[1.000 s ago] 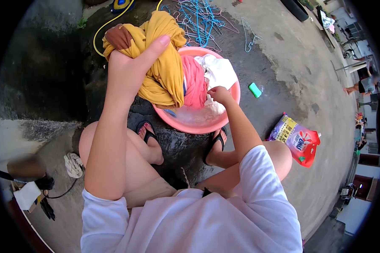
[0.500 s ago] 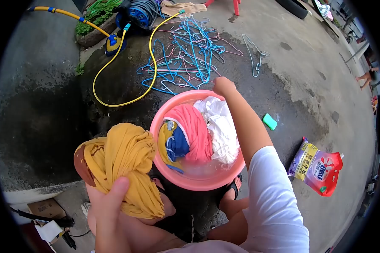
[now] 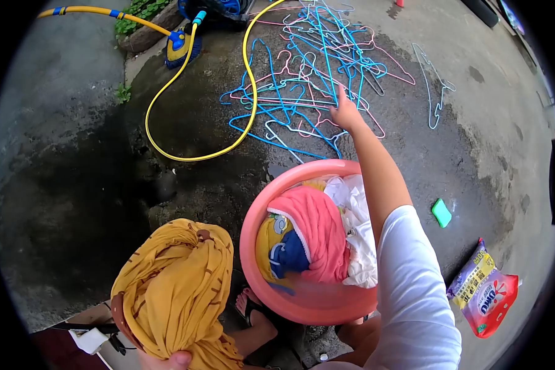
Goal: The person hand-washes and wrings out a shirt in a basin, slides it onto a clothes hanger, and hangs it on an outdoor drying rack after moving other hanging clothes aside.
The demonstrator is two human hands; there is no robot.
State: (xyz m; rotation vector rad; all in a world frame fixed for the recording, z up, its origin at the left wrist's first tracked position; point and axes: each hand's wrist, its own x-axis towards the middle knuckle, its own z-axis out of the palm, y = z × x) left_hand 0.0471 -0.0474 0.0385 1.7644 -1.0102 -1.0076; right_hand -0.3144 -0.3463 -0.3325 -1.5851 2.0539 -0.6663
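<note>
My left hand [image 3: 177, 360] is closed on a bundled mustard-yellow cloth [image 3: 179, 283] with brown trim, low on the left; only the thumb side shows. Out ahead, over the near part of a heap of blue, pink and white clothes hangers [image 3: 302, 80], is my right hand [image 3: 346, 117]. Its index finger is stretched out and the others are partly hidden; I cannot tell whether it touches a hanger. Below that arm stands a pink basin [image 3: 253, 246] of water, holding a pink cloth [image 3: 317, 228], white cloth [image 3: 359, 216] and a yellow-and-blue garment [image 3: 287, 256].
A yellow hose [image 3: 149, 126] loops over the wet concrete beside a brush head [image 3: 182, 49]. One pale hanger [image 3: 436, 86] lies apart on the right. A green bar of soap [image 3: 441, 213] and a detergent bag [image 3: 484, 293] lie right of the basin.
My right hand has moved forward from beyond the basin's far rim to over the hangers, its index finger now extended. The yellow cloth in my left hand sits lower in view, and the view has shifted.
</note>
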